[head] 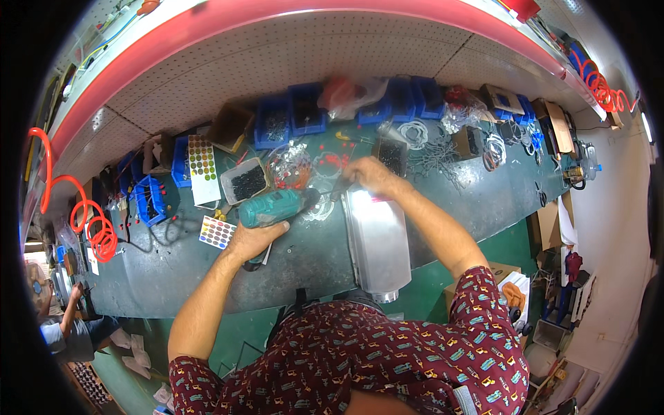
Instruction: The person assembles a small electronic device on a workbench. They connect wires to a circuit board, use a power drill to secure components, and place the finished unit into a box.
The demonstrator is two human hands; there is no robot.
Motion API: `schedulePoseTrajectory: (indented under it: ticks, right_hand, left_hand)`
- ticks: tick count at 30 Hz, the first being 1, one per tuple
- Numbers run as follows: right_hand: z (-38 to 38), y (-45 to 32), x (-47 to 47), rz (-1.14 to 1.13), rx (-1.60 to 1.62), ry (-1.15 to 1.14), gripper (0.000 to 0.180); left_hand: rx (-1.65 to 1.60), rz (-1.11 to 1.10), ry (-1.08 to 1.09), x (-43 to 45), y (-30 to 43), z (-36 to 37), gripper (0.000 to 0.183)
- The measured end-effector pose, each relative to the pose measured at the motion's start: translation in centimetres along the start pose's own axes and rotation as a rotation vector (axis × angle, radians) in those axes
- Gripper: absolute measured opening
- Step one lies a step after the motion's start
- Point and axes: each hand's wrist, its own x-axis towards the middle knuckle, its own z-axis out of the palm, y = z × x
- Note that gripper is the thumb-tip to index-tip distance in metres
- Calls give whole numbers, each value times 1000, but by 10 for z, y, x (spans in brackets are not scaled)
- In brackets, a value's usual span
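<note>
My left hand (258, 241) grips the handle of a teal cordless drill (272, 207). Its chuck (310, 198) points right, towards the far end of a silver metal housing (381, 244). The housing lies lengthwise on the green bench, with its round-collared end (385, 296) jutting past the front edge. At the far end, the curled fingers of my right hand (371, 175) pinch a small dark part (341, 188) by the housing's left corner. Blur hides that part's exact shape and whether the drill bit touches it.
Behind the drill stand a tub of black screws (248, 181) and a bowl of small fittings (290, 166). Blue bins (272, 124) line the pegboard wall. Black wires (438, 158) lie right of a box of dark screws (391, 155). A coiled red hose (101, 238) hangs left. Another person (67, 332) is far left.
</note>
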Motion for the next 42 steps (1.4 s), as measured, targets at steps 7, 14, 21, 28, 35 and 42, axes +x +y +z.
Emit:
schedulePoseTrajectory:
  ticks: [7,14,21,28,35,42]
  right_hand:
    - [-19,48,-7,204,344,472,25]
    - [-16,87,-29,324,604,400,22]
    - [-31,88,-46,391,771,403,28]
    - [-21,102,-75,376,877,489,28]
    - [4,115,-94,314,1041,494,28]
    - [11,117,-97,244,1092,535,31]
  left_hand:
    - [15,-76,-54,0,-1,-4,35]
    - [75,-60,-71,11,23,-10,25]
    - [132,-40,-165,56,75,-3,18]
    - [336,59,-381,113,150,21,33]
    - [455,76,-472,145,189,46,27]
    - [477,89,-544,160,214,68,22]
